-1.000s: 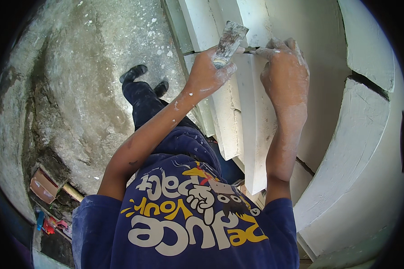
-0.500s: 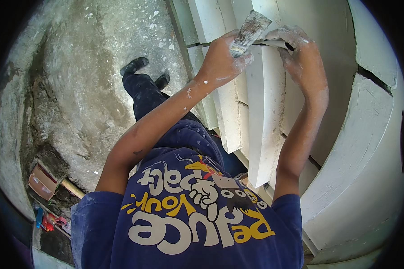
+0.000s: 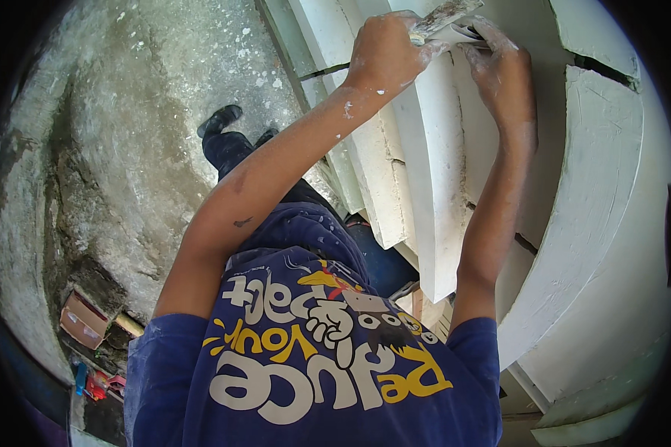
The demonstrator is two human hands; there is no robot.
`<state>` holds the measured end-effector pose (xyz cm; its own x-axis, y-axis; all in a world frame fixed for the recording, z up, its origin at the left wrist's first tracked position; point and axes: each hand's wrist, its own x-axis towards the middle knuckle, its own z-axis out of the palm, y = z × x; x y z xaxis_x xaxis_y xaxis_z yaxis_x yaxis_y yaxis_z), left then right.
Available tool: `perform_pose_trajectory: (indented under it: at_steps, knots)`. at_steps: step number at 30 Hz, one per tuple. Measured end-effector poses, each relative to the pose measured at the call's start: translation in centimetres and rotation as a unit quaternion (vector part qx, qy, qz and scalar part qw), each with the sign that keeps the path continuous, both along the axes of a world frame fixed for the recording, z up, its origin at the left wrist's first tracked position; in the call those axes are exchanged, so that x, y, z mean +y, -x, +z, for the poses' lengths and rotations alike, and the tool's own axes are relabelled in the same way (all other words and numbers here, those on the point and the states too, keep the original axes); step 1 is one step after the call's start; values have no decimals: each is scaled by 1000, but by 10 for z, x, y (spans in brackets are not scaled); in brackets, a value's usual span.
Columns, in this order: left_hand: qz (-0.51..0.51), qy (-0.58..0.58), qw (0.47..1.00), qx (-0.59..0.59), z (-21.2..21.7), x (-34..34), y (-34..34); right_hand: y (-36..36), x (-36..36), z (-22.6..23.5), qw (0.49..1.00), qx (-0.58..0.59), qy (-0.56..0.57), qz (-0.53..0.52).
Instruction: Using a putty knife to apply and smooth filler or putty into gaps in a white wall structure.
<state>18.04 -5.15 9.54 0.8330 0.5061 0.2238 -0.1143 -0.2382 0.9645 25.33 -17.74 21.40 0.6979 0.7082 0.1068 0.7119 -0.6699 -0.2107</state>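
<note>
Plaster coats both hands, which work close together high in the view against a white stepped moulding (image 3: 425, 186). The left hand (image 3: 386, 52) is closed around the handle of a putty knife (image 3: 443, 15); its smeared blade slants up to the right and is cut off by the top edge, so the tip cannot be seen. The right hand (image 3: 503, 74) lies just beside it with fingers (image 3: 492, 33) curled toward the blade — they seem to pinch something pale there, but whether it is a second tool, a scrap or only wet filler is hard to make out, and I cannot tell how firmly that hand is closed. A dark crack (image 3: 324, 72) runs across the moulding left of the left hand. Both forearms rise from a blue printed t-shirt (image 3: 313, 357), which hides the lower part of the moulding. Far below lie a rough concrete floor (image 3: 142, 112), a dark shoe (image 3: 220, 119) — the other mostly hidden behind the leg — and, at the left rim, a small cardboard box (image 3: 82, 320) among blurred, colourful clutter.
</note>
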Motion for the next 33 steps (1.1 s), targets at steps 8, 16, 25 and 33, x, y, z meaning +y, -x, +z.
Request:
perform_pose_trajectory:
  at_steps: [8, 16, 25, 33]
  knots:
    - [40, -51, 997, -36, -5, -14, 4, 4, -18, -8, 996, -80, -21, 36]
    - [-11, -137, 990, 43, -4, -2, 4, 21, -11, -11, 991, -122, 50, -25]
    - [-21, -149, 987, 62, -1, -1, 8, 25, 3, -11, 969, -119, 202, -77]
    - [-65, -87, 994, 19, -1, 6, 5, 28, 13, -2, 956, -106, 261, -78]
